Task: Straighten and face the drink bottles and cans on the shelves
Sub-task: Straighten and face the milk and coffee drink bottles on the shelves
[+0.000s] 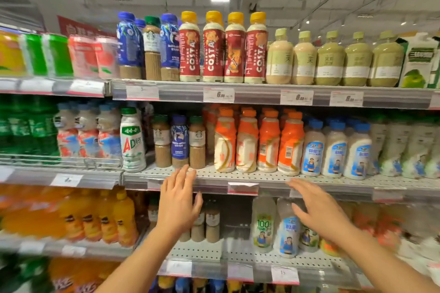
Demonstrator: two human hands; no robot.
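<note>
Both my hands are raised in front of the middle shelf (pixel 238 177), fingers straight, holding nothing. My left hand (pixel 178 200) is just below three small coffee bottles (pixel 179 141), two brown with green caps and one blue. My right hand (pixel 319 209) hovers below a row of orange-capped bottles (pixel 258 141), some turned with barcodes outward. White bottles with blue caps (pixel 335 150) stand to their right. On the top shelf are red Costa bottles (pixel 222 49), one turned off its front, and blue and Starbucks bottles (pixel 147 46).
Pale green tea bottles (pixel 333 58) and a carton fill the top right. Cans (pixel 57 54) sit top left. A white AD bottle (pixel 132 140) stands left of the coffee bottles. The lower shelf holds orange soda (pixel 95 214) and coconut drink bottles (pixel 276 226). Price tags line the shelf edges.
</note>
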